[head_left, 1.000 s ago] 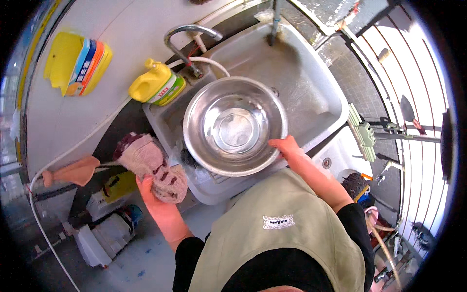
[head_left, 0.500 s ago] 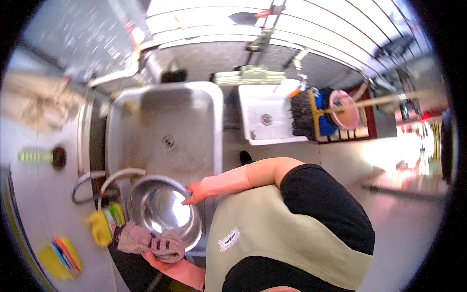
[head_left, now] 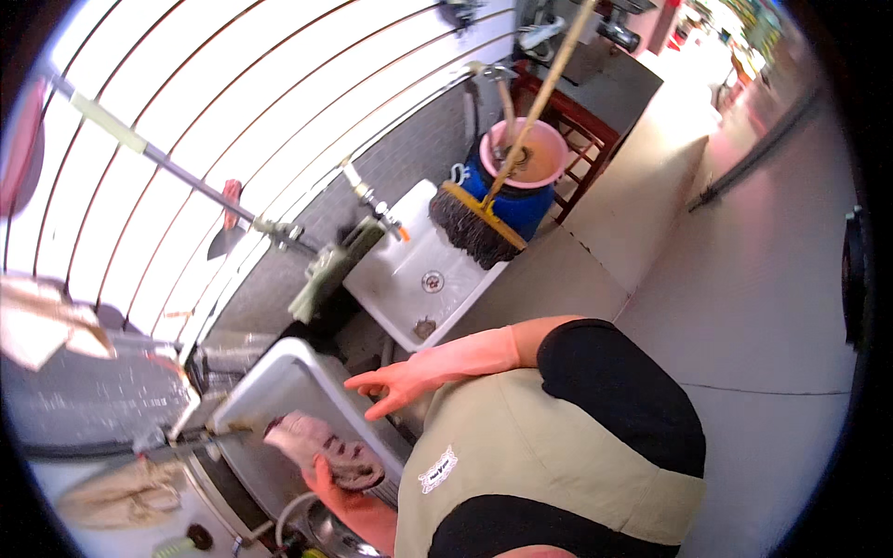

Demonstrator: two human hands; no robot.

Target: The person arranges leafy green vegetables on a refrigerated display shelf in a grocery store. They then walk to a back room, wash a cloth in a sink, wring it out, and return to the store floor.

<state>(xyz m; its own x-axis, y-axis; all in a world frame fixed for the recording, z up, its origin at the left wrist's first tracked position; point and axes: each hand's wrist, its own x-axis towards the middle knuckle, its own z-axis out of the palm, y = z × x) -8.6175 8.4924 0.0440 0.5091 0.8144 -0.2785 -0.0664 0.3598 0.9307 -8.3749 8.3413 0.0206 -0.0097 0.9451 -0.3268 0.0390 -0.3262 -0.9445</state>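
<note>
A: What does the head view show?
B: Left hand (head_left: 337,485), gloved pink, grips a mottled cloth (head_left: 321,446) over the steel sink (head_left: 279,391), lower left.
A: The right hand (head_left: 395,383)?
B: Spread, fingers loose, holding nothing, above the sink's right rim

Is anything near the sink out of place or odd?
Nothing is clearly wrong. The left hand holds a crumpled, stained cloth over the steel sink; the right hand hovers open and empty above its rim.
</note>
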